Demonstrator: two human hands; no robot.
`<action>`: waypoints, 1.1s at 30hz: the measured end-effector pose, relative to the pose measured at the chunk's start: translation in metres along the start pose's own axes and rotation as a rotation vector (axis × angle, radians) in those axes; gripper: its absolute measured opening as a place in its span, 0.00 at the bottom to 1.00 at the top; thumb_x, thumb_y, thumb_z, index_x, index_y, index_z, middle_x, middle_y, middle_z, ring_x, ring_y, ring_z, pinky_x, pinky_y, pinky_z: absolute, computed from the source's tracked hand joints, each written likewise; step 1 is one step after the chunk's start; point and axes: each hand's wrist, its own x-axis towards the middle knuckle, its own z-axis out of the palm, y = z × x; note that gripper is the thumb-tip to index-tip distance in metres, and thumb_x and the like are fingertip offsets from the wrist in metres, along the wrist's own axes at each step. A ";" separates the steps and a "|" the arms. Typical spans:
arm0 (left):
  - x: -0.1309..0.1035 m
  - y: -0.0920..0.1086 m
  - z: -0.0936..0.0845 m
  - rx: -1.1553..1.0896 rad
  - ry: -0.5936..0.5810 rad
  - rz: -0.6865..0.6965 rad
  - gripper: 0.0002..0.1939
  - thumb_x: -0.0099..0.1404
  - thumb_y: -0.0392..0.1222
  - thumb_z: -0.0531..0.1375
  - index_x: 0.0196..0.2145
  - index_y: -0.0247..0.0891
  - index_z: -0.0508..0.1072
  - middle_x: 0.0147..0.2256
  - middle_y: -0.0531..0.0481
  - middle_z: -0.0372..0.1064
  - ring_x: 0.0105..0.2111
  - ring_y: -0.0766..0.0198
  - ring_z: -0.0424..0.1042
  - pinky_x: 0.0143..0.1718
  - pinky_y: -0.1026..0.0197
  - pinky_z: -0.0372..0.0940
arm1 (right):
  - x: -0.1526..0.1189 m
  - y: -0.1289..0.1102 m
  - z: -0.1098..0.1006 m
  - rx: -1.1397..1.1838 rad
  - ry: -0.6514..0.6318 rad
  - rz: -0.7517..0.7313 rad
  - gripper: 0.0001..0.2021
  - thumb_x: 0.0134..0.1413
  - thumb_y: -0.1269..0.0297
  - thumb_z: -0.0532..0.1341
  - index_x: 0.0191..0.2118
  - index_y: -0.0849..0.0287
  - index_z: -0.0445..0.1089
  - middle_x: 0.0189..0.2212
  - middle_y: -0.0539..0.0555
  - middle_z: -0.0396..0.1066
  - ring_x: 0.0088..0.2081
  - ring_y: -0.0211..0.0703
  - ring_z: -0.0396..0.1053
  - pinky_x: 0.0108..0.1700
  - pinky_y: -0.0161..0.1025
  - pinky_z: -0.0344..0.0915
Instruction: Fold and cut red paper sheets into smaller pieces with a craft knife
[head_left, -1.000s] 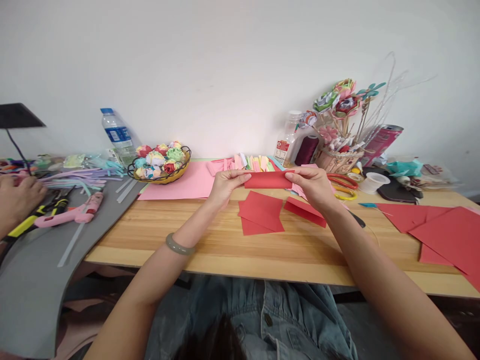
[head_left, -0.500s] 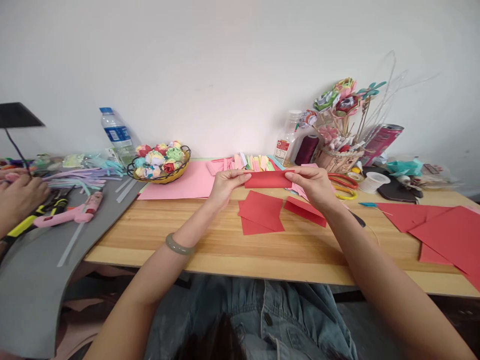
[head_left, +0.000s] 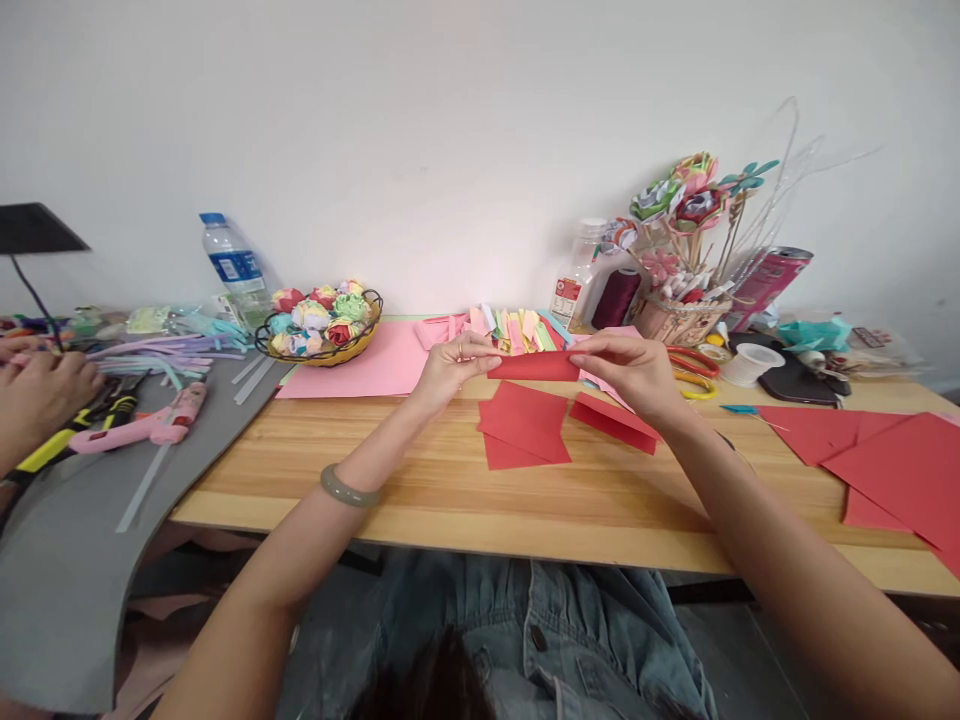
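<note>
A folded strip of red paper (head_left: pixel 534 367) is stretched level between my two hands, above the wooden table (head_left: pixel 420 490). My left hand (head_left: pixel 459 365) pinches its left end between thumb and fingers. The right end is pinched in my right hand (head_left: pixel 630 370). Just below the strip lie two overlapping red paper squares (head_left: pixel 529 425). To their right, under my right wrist, rests a red paper folded in half (head_left: pixel 615 422).
Larger red sheets (head_left: pixel 892 460) lie at the right. Behind stand a yellow basket of paper flowers (head_left: pixel 341 348), a flower pot (head_left: pixel 686 318) and scissors (head_left: pixel 697 372). At far left, another person's hand (head_left: pixel 52 395) is near a pink glue gun (head_left: pixel 161 425).
Both hands keep hold of the folded red paper. The left fingers have shifted along its upper edge, the right hand has moved slightly right, and the left forearm has moved a little left.
</note>
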 end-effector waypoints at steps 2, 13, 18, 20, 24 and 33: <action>-0.003 -0.003 -0.007 0.092 -0.107 0.047 0.08 0.47 0.46 0.68 0.28 0.44 0.79 0.30 0.52 0.66 0.33 0.67 0.64 0.37 0.63 0.60 | -0.006 -0.001 -0.004 -0.180 -0.109 -0.133 0.06 0.49 0.61 0.62 0.31 0.54 0.75 0.28 0.52 0.73 0.32 0.42 0.68 0.35 0.40 0.64; -0.041 -0.027 -0.022 0.807 -0.675 0.391 0.08 0.63 0.40 0.57 0.35 0.45 0.78 0.33 0.49 0.69 0.36 0.64 0.63 0.39 0.62 0.59 | -0.052 0.008 0.000 -0.734 -0.666 -0.654 0.14 0.59 0.70 0.49 0.37 0.61 0.73 0.39 0.58 0.74 0.42 0.45 0.69 0.44 0.45 0.67; -0.041 -0.032 -0.022 0.842 -0.692 0.439 0.09 0.63 0.40 0.57 0.36 0.44 0.78 0.33 0.49 0.71 0.36 0.64 0.64 0.40 0.62 0.60 | -0.054 0.016 0.002 -0.720 -0.677 -0.612 0.14 0.59 0.71 0.49 0.39 0.63 0.72 0.39 0.58 0.74 0.42 0.45 0.69 0.43 0.44 0.68; -0.040 -0.031 -0.022 0.838 -0.692 0.466 0.09 0.63 0.40 0.57 0.36 0.43 0.78 0.33 0.48 0.71 0.35 0.64 0.64 0.39 0.62 0.60 | -0.055 0.017 0.001 -0.693 -0.680 -0.571 0.14 0.59 0.71 0.49 0.41 0.62 0.72 0.39 0.58 0.74 0.43 0.45 0.68 0.43 0.44 0.68; -0.042 -0.023 -0.018 0.869 -0.684 0.511 0.09 0.62 0.38 0.57 0.34 0.41 0.78 0.31 0.48 0.71 0.35 0.63 0.64 0.38 0.61 0.61 | -0.057 0.012 0.001 -0.650 -0.661 -0.492 0.13 0.57 0.70 0.51 0.41 0.60 0.72 0.38 0.57 0.74 0.44 0.46 0.68 0.44 0.44 0.67; -0.041 -0.027 0.003 1.192 -0.762 0.573 0.11 0.66 0.39 0.52 0.38 0.34 0.73 0.34 0.46 0.71 0.35 0.62 0.68 0.37 0.61 0.61 | -0.061 0.011 0.021 -0.804 -0.569 -0.375 0.17 0.61 0.63 0.48 0.47 0.58 0.71 0.34 0.59 0.68 0.37 0.45 0.66 0.38 0.43 0.67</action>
